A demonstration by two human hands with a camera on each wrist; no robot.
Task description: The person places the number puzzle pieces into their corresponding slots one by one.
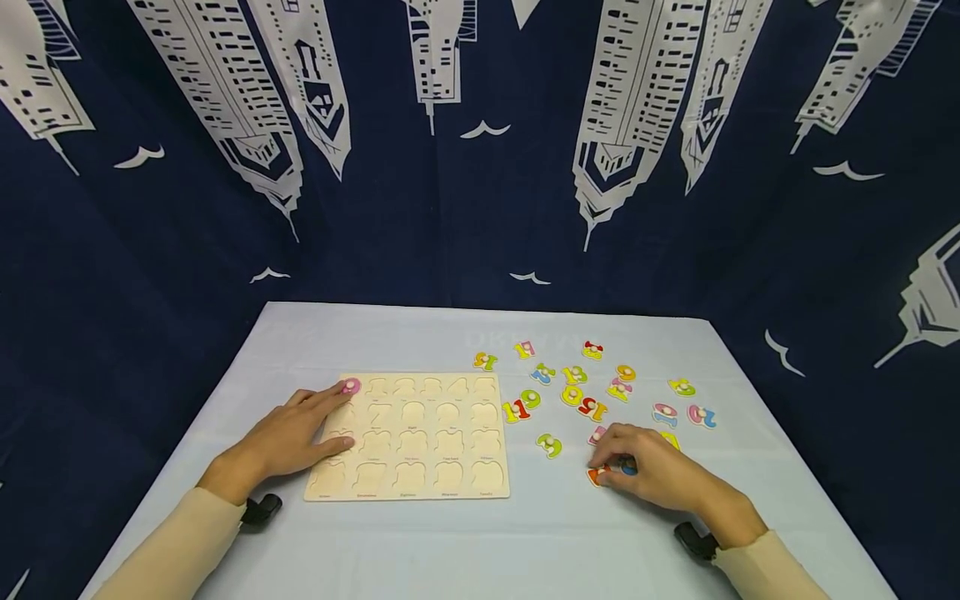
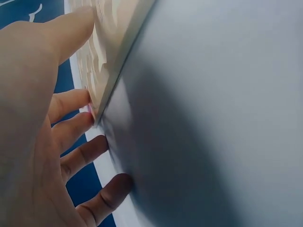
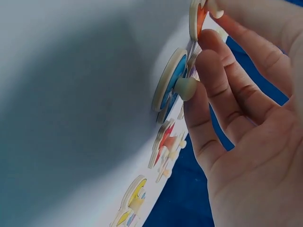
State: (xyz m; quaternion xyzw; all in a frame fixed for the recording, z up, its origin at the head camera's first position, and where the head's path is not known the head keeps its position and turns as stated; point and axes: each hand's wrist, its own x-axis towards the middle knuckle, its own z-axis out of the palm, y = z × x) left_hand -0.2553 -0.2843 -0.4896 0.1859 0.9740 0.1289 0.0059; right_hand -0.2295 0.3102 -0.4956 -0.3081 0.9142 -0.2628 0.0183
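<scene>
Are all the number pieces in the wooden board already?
No, many number pieces lie scattered on the white table beside the wooden board.

Cream sleeves (image 1: 178,543), black wrist cameras (image 1: 261,509)

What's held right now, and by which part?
Right hand: orange piece, apparently pinched by its knob. Left hand: nothing gripped; it only touches the pink piece and the board.
</scene>
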